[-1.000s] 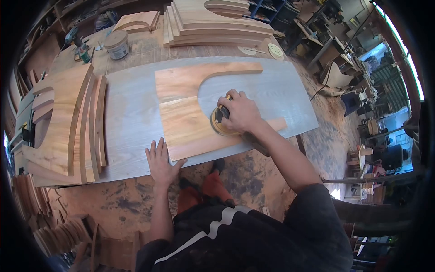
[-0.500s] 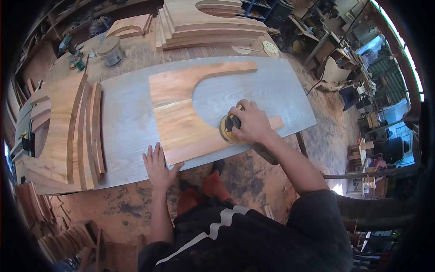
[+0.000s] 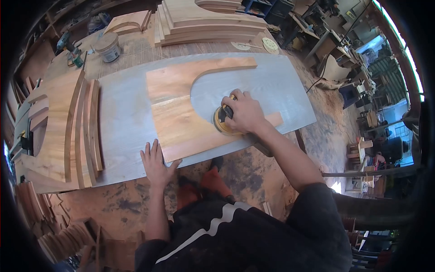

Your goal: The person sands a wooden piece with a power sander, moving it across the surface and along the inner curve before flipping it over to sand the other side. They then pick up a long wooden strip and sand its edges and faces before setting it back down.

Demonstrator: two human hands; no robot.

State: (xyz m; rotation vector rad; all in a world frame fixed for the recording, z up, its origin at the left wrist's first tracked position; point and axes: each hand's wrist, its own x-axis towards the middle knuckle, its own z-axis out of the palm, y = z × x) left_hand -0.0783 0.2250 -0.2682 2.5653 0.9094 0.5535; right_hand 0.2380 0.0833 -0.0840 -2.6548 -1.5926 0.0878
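A flat U-shaped wooden panel (image 3: 174,118) lies on a grey-blue board (image 3: 122,131) on the workbench. My right hand (image 3: 244,113) is wrapped round a yellow and black orbital sander (image 3: 220,120), which rests on the panel's near arm at the curved cutout. The sander's underside is hidden. At the panel's near left corner, my left hand (image 3: 158,167) lies with its fingers spread, thumb by the panel's front edge and fingertips over the grey-blue board.
Cut wooden panels (image 3: 63,131) lean at the left. More panels (image 3: 208,27) are stacked at the back, near a plastic tub (image 3: 108,48), a green drill (image 3: 63,41) and a round sanding disc (image 3: 270,45). Sawdust covers the floor (image 3: 244,181).
My right hand and the sander have slid a little left along the panel's near arm. My left hand stays at the corner; the whole view has shifted slightly.
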